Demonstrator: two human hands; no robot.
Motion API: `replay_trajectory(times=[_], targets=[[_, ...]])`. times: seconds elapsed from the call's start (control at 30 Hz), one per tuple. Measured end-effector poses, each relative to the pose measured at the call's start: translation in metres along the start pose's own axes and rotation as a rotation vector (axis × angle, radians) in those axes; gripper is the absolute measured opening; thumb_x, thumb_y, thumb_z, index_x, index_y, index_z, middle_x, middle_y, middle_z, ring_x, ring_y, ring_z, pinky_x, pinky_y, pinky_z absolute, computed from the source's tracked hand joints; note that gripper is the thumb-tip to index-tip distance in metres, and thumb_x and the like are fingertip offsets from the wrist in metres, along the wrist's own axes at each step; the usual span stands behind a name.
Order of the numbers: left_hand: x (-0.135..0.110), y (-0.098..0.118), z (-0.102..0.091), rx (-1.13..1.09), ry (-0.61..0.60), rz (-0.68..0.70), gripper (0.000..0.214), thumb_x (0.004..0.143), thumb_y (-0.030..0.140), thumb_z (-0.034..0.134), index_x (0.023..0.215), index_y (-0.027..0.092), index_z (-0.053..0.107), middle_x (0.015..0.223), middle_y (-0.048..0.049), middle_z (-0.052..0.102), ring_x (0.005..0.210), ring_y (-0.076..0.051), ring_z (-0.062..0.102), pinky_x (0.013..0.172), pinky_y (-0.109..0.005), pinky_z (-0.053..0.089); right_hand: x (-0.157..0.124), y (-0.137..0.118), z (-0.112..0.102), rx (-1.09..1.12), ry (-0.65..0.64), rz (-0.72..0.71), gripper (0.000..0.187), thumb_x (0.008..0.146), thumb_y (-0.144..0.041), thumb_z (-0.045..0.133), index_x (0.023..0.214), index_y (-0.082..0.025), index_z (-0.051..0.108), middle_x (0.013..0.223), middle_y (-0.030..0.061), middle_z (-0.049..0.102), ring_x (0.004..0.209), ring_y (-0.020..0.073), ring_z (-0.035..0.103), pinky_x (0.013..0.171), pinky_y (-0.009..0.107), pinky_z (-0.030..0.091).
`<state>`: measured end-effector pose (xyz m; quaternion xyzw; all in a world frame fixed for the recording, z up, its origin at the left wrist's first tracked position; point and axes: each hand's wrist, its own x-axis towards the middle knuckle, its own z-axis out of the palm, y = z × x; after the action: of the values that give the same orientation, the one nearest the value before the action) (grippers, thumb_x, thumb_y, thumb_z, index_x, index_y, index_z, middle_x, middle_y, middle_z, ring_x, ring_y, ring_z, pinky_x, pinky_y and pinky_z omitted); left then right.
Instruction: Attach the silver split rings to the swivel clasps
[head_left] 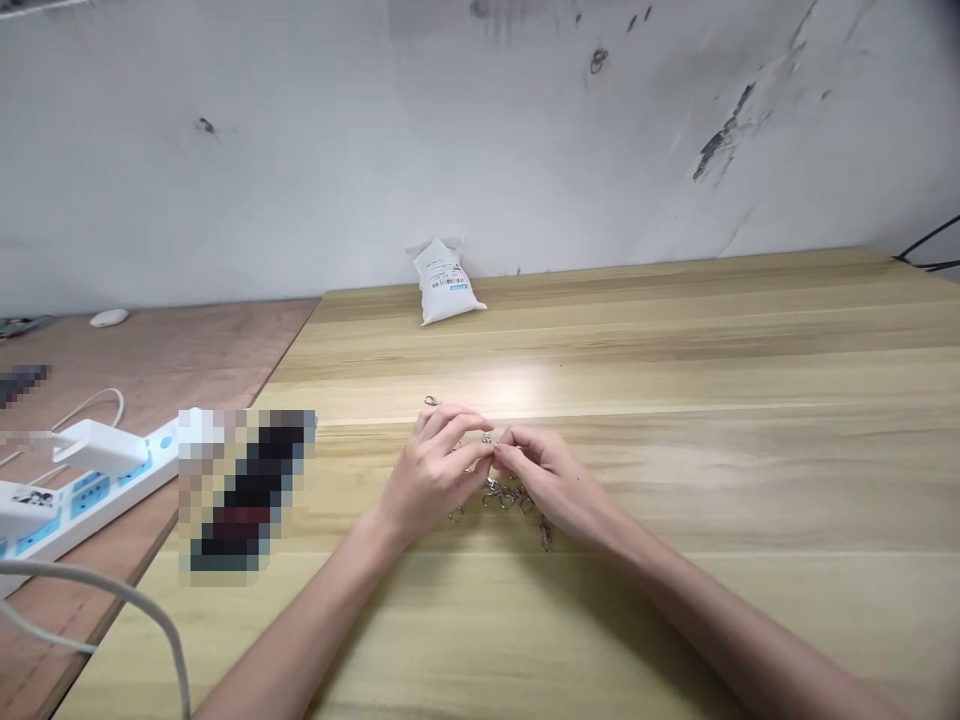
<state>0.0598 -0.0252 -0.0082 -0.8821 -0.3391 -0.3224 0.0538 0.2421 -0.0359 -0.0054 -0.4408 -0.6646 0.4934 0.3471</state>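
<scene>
Left hand (431,470): centre of the frame, fingers (466,424) curled and closed in a pinch where the two hands meet.
Right hand (551,480): just right of it, fingertips pressed against the left's; the same small piece appears to be gripped.
Metal clasps (510,497): a small linked cluster lying on the bench (675,400) under and between the hands; one end seems to be lifted into the pinch, though the detail is too small to be read.
Loose ring (431,401): apart, just above the left hand.
Handling: the pinch is best kept low over the bench, so that a slipped piece is caught near the cluster.
Risk: small smooth metal is easily lost from fingertips; the trailing pieces may snag.
Background: white pouch (445,282) at upper centre, power strip (82,490) at the left edge.
</scene>
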Motion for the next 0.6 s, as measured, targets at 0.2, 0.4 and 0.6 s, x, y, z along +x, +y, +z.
replay_trajectory(times=[0.2, 0.4, 0.6], targets=[[0.001, 0.001, -0.003, -0.007, -0.053, -0.153, 0.010, 0.086, 0.019, 0.062, 0.084, 0.024, 0.069, 0.111, -0.0035, 0.070, 0.107, -0.024, 0.058, 0.095, -0.043, 0.042, -0.001, 0.003, -0.018, -0.611, -0.012, -0.137, 0.028, 0.095, -0.036, 0.047, 0.075, -0.018, 0.057, 0.065, -0.0027, 0.055, 0.054, 0.0095, 0.045, 0.051, 0.024, 0.025], [0.000, -0.003, -0.006, 0.010, -0.012, -0.258, 0.009, 0.086, 0.021, 0.063, 0.081, 0.024, 0.070, 0.114, -0.0036, 0.068, 0.109, -0.026, 0.054, 0.091, -0.044, 0.041, -0.001, 0.008, -0.017, -1.121, -0.070, -0.246, 0.021, 0.093, -0.025, 0.052, 0.079, -0.019, 0.066, 0.081, 0.0018, 0.064, 0.057, 0.0095, 0.051, 0.050, 0.027, 0.017], [0.000, -0.004, -0.006, -0.022, -0.014, -0.295, 0.010, 0.086, 0.022, 0.063, 0.081, 0.024, 0.070, 0.114, -0.0037, 0.067, 0.108, -0.025, 0.055, 0.093, -0.044, 0.041, -0.001, 0.006, -0.010, -1.214, -0.070, -0.305, 0.019, 0.092, -0.014, 0.050, 0.078, -0.016, 0.063, 0.079, 0.0048, 0.063, 0.067, 0.0135, 0.056, 0.050, 0.031, 0.015]])
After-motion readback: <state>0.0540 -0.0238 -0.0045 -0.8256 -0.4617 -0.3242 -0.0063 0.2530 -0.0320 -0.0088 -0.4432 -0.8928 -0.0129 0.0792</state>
